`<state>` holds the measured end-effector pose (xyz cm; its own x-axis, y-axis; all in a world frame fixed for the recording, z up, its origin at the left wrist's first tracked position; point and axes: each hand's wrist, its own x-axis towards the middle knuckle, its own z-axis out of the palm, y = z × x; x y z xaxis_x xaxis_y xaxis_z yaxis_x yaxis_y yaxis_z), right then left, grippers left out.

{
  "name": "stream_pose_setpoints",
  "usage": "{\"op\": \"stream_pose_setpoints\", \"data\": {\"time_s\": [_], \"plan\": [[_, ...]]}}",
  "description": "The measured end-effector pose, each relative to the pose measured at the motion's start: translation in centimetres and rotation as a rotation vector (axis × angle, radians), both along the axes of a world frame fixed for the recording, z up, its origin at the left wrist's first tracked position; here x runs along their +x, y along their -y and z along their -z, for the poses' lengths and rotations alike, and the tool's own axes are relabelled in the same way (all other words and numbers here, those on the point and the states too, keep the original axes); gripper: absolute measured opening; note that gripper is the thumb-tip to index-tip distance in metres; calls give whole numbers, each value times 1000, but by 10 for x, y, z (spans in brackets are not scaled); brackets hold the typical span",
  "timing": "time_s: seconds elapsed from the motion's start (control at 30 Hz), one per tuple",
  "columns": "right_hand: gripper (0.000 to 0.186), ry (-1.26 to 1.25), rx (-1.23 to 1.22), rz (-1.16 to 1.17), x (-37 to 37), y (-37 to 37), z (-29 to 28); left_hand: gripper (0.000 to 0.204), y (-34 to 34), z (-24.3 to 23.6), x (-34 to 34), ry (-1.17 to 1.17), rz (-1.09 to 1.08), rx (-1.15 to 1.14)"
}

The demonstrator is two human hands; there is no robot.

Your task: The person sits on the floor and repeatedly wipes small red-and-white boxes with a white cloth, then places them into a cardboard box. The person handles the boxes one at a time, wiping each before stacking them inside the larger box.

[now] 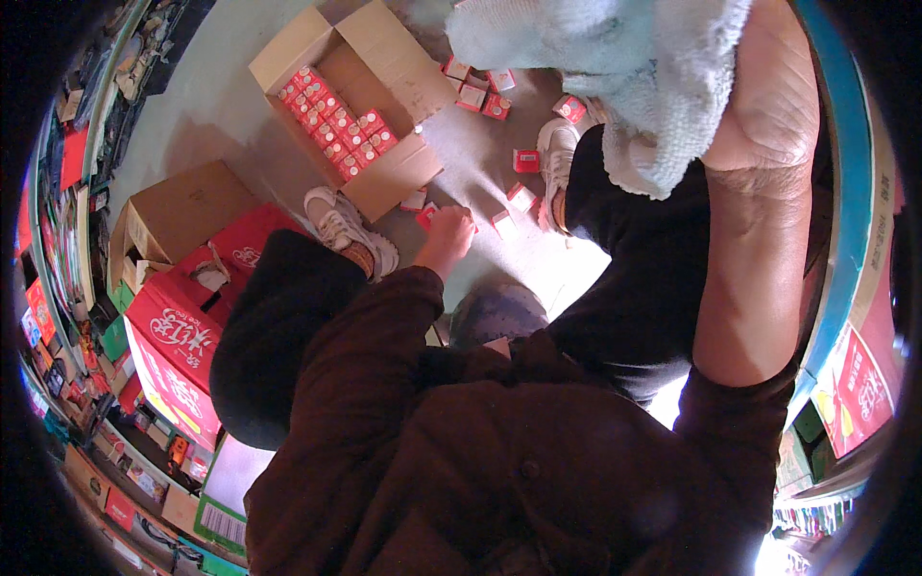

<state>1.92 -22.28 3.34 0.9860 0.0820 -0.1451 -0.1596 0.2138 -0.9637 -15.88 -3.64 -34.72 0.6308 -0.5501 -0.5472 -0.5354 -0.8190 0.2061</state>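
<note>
Low over the floor, my left hand [449, 237] has its fingers curled at a small red box [425, 217], which shows beside the fingertips. Raised close to the camera at upper right, my right hand [766, 106] grips a pale blue-white cloth [663, 86]; the cloth hides most of the fingers. Beyond the left hand stands an open cardboard carton [386, 192], partly filled with rows of small red-and-white boxes [331, 125]. More loose red boxes [525, 160] lie on the floor around the carton and my shoes, with a cluster [473, 97] at its right side.
Another open carton [182, 206] and a large red carton [178, 331] stand by my left leg. Shelves crowded with goods [125, 461] curve along the left. A blue shelf edge [850, 240] runs close to my right arm, with a red carton [855, 389] beyond it.
</note>
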Motion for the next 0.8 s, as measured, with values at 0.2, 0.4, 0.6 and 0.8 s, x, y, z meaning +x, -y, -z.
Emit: {"op": "stream_pose_setpoints", "data": {"time_s": [0.2, 0.4, 0.6, 0.8], "plan": [[35, 39, 108, 56, 4, 6, 0, 37, 8, -17, 20, -33, -182, -124], [38, 91, 447, 163, 15, 25, -1, 45, 14, -89, 91, 94, -449, -629], [42, 34, 651, 429, 20, 36, -16, 48, 9, -216, 149, 147, -645, -1159], [44, -64, 611, 303, 12, 18, -25, 51, -11, -330, 162, 192, -645, -1208]]}}
